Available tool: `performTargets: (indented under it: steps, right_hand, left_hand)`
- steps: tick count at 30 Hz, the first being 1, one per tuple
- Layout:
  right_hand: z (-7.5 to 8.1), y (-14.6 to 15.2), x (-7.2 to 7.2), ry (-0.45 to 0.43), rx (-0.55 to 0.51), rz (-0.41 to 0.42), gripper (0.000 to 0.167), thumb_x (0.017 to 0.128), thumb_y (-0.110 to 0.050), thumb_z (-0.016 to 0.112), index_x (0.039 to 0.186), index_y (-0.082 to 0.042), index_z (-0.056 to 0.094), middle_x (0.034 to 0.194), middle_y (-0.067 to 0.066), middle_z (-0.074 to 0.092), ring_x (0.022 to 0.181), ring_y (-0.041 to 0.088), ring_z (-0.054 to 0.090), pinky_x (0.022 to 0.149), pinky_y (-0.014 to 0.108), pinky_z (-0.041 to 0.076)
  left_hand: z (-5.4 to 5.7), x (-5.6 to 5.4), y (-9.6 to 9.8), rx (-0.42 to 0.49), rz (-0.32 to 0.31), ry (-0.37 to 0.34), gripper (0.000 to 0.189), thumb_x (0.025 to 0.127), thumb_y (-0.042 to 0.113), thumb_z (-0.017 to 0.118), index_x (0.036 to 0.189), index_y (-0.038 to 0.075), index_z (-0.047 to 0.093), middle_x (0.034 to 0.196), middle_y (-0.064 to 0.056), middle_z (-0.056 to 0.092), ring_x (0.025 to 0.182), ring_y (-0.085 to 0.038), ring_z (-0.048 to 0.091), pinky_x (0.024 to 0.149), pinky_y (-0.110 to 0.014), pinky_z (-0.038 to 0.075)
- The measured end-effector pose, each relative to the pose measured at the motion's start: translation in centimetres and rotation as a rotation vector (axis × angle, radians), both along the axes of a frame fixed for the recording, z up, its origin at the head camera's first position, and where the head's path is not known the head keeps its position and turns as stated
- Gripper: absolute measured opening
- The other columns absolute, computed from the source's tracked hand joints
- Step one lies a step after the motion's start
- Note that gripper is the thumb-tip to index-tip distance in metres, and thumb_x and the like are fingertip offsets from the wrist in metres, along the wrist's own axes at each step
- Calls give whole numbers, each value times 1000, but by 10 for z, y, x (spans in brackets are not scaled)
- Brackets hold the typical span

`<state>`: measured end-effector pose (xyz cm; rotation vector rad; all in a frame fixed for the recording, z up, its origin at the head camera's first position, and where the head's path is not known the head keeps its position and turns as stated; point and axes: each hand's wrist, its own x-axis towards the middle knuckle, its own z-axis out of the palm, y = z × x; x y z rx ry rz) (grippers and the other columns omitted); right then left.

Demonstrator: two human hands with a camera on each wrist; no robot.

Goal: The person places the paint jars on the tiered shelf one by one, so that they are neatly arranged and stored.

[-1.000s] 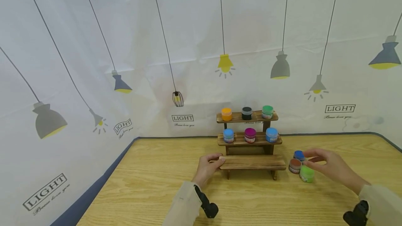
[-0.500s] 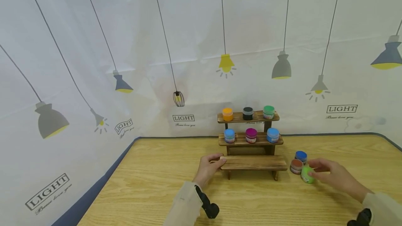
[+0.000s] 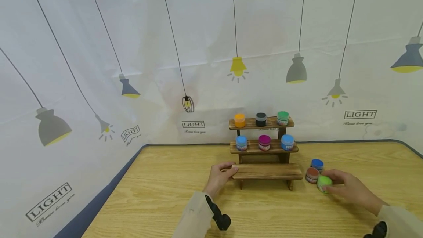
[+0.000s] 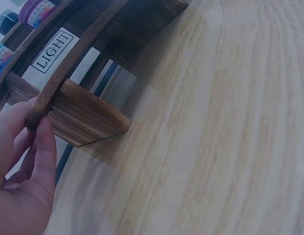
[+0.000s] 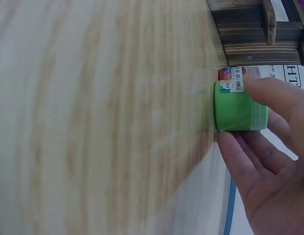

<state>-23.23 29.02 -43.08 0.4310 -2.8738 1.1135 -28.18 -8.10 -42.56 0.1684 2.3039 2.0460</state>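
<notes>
A three-step wooden rack (image 3: 267,171) stands on the table, its lowest step bare. My left hand (image 3: 219,178) pinches the left end of that step between thumb and fingers, as the left wrist view also shows. To the right of the rack, my right hand (image 3: 351,189) holds a light green paint jar (image 3: 324,183) at its sides, thumb on one side and fingers on the other. Close against this jar are a brown paint jar (image 3: 312,175) and, behind it, a dark blue paint jar (image 3: 317,164). The right wrist view shows the green jar (image 5: 235,108) upright at the tabletop.
On the top step sit orange (image 3: 239,120), black (image 3: 261,119) and green (image 3: 282,118) jars. The middle step bears a light blue jar (image 3: 241,143), a purple jar (image 3: 264,143) and another blue jar (image 3: 287,142). A lamp-printed cloth (image 3: 211,83) hangs behind the table.
My right hand has moved from beside the dark blue jar toward the front and taken hold of the light green jar. The left hand keeps its grip on the rack.
</notes>
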Motion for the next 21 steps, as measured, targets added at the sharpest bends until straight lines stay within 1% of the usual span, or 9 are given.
performTargets:
  steps: [2, 4, 6, 8, 10, 17, 19, 21]
  right_hand:
    - [0, 0, 0, 5, 2, 0, 49, 79, -20, 67, 113, 12, 51, 103, 20, 57, 88, 29, 57, 70, 33, 49]
    - [-1, 0, 0, 6, -1, 10, 49, 79, -19, 67, 113, 12, 50, 102, 20, 58, 87, 29, 57, 69, 32, 50]
    - [-2, 0, -1, 11, 2, 16, 48, 80, -18, 66, 113, 12, 50, 101, 18, 58, 86, 25, 57, 68, 28, 49]
    - [-3, 1, -1, 15, 8, 16, 47, 79, -17, 67, 113, 11, 51, 101, 16, 58, 85, 22, 57, 67, 24, 48]
    - [-4, 1, -2, 18, 6, 24, 46, 80, -17, 66, 113, 11, 51, 101, 16, 58, 84, 20, 57, 66, 23, 47]
    - [-4, 1, -1, 27, -6, 27, 43, 79, -16, 67, 111, 10, 52, 99, 14, 58, 82, 11, 56, 66, 23, 48]
    - [-3, 0, -1, 31, -5, 25, 43, 79, -17, 67, 110, 9, 53, 99, 14, 59, 82, 11, 56, 66, 23, 48]
    - [-1, 0, 0, 32, 1, 13, 44, 79, -18, 67, 111, 9, 53, 100, 14, 59, 83, 15, 57, 67, 24, 48]
  left_hand:
    - [-4, -2, 0, -4, 2, 5, 31, 82, 15, 65, 109, -1, 62, 94, -7, 58, 74, -12, 57, 69, -33, 51]
    - [-5, -3, 1, -11, 5, 8, 31, 82, 15, 65, 109, 0, 62, 94, -7, 58, 74, -12, 57, 69, -32, 51]
    - [-5, -3, 1, -14, 8, 10, 31, 81, 16, 65, 108, 1, 63, 94, -7, 58, 74, -12, 57, 68, -31, 51]
    - [-5, -3, 1, -15, 10, 10, 31, 81, 16, 65, 108, 1, 63, 94, -7, 58, 73, -12, 57, 68, -30, 51]
    - [-4, -2, 1, -15, 10, 11, 30, 81, 15, 65, 108, 1, 63, 94, -7, 58, 73, -12, 57, 67, -30, 52]
    - [-4, -2, 0, -10, 4, 8, 32, 82, 15, 65, 109, -1, 62, 94, -7, 59, 72, -12, 57, 68, -31, 52]
    - [-3, -1, 0, -2, 1, 5, 32, 82, 14, 64, 110, -2, 61, 94, -7, 59, 73, -11, 57, 69, -32, 52]
    - [1, 1, 0, 3, -3, 6, 32, 82, 12, 63, 110, -3, 60, 94, -8, 58, 73, -12, 57, 70, -34, 51]
